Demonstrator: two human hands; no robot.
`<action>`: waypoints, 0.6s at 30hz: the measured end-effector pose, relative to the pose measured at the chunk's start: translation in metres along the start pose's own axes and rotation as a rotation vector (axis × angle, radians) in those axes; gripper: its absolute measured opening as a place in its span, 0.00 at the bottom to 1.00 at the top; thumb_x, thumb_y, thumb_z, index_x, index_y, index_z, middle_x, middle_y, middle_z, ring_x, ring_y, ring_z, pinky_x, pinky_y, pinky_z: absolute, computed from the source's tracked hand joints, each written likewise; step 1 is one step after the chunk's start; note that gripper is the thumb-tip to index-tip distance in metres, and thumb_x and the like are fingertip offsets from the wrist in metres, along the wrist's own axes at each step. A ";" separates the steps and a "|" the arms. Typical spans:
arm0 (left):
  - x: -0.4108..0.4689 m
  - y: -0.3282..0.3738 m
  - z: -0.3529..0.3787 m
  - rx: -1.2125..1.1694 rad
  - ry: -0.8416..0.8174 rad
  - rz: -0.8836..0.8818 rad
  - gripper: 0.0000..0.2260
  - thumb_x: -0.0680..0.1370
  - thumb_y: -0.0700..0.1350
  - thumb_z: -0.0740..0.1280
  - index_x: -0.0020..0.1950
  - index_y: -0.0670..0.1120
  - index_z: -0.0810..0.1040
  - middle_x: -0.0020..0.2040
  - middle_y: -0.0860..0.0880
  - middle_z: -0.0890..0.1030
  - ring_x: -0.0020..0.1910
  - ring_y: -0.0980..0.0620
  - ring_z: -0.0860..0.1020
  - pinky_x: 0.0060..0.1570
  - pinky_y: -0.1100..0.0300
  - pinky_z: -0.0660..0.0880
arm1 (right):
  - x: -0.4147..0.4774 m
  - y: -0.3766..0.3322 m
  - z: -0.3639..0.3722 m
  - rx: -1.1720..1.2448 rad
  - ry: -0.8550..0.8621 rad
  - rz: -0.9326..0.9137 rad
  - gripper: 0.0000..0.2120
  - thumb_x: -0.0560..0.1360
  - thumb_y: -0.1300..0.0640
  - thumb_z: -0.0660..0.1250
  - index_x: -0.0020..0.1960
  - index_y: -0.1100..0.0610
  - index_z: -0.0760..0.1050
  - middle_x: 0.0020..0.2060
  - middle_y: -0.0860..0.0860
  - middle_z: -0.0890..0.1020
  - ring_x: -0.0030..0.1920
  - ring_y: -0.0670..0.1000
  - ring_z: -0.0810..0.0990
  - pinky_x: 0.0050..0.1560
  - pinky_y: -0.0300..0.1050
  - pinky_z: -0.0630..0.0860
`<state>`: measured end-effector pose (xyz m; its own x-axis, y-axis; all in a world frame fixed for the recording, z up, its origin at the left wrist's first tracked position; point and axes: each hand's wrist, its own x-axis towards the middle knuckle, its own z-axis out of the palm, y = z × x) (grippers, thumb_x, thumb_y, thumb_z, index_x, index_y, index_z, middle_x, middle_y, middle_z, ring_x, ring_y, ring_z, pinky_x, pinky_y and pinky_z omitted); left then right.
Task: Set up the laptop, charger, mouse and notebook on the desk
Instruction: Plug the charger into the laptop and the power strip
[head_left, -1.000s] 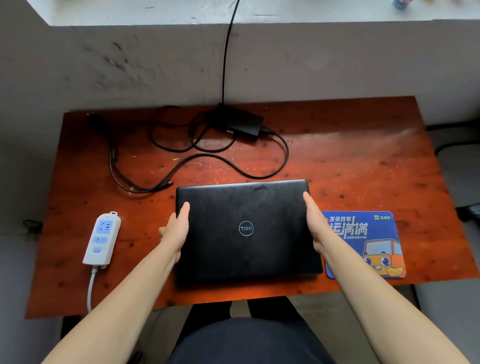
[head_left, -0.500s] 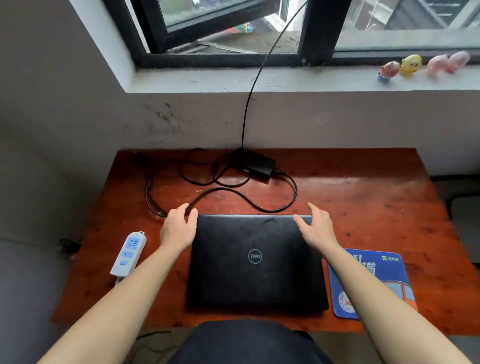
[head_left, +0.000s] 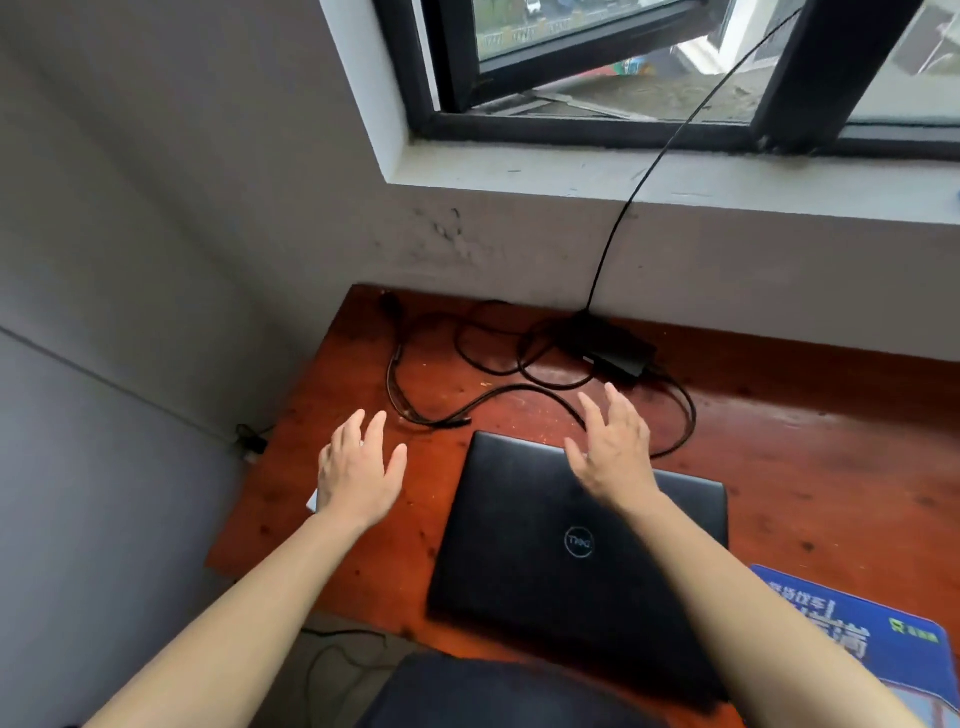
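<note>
A closed black laptop (head_left: 524, 561) lies flat on the reddish wooden desk (head_left: 810, 467), near its front edge. Behind it sits the black charger brick (head_left: 615, 353), with its cable (head_left: 452, 418) looped over the desk and the plug end lying just beyond the laptop's far left corner. My left hand (head_left: 358, 473) hovers open over the desk, left of the laptop and short of the plug end. My right hand (head_left: 615, 449) is open above the laptop's far edge, fingers spread toward the cable. Neither hand holds anything.
A blue mouse pad (head_left: 852, 639) lies at the right of the laptop. A white power strip (head_left: 312, 501) is almost wholly hidden under my left hand. A thin black cord (head_left: 660, 156) runs from the charger up over the windowsill (head_left: 675, 176). The wall stands close on the left.
Both hands have left the laptop's far corners and moved forward with fingers spread. The view has swung up and to the left, showing more window and left wall.
</note>
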<state>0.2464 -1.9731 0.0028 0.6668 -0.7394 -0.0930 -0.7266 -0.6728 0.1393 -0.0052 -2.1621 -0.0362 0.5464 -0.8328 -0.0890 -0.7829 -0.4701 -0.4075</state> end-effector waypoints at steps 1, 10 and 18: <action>0.003 -0.004 0.004 -0.004 -0.028 -0.007 0.26 0.81 0.57 0.59 0.77 0.48 0.65 0.77 0.42 0.64 0.75 0.43 0.63 0.71 0.44 0.65 | 0.002 -0.006 0.009 -0.010 -0.034 -0.003 0.33 0.78 0.49 0.67 0.79 0.57 0.60 0.79 0.63 0.56 0.79 0.63 0.55 0.77 0.59 0.55; 0.043 -0.019 0.056 -0.026 -0.381 0.030 0.28 0.82 0.56 0.60 0.79 0.49 0.58 0.80 0.45 0.57 0.78 0.44 0.58 0.71 0.45 0.65 | 0.008 -0.035 0.068 -0.054 -0.365 0.023 0.39 0.80 0.37 0.59 0.82 0.52 0.48 0.81 0.61 0.49 0.80 0.61 0.48 0.78 0.58 0.49; 0.094 -0.019 0.096 -0.019 -0.415 0.067 0.31 0.80 0.54 0.63 0.79 0.44 0.58 0.79 0.42 0.57 0.77 0.42 0.57 0.72 0.43 0.63 | -0.001 -0.033 0.092 -0.162 -0.545 0.019 0.59 0.65 0.17 0.51 0.81 0.49 0.32 0.79 0.59 0.32 0.78 0.60 0.29 0.76 0.62 0.31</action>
<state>0.3071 -2.0322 -0.1033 0.4924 -0.7312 -0.4721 -0.7601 -0.6255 0.1760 0.0474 -2.1191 -0.1062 0.5723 -0.5907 -0.5689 -0.8065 -0.5309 -0.2601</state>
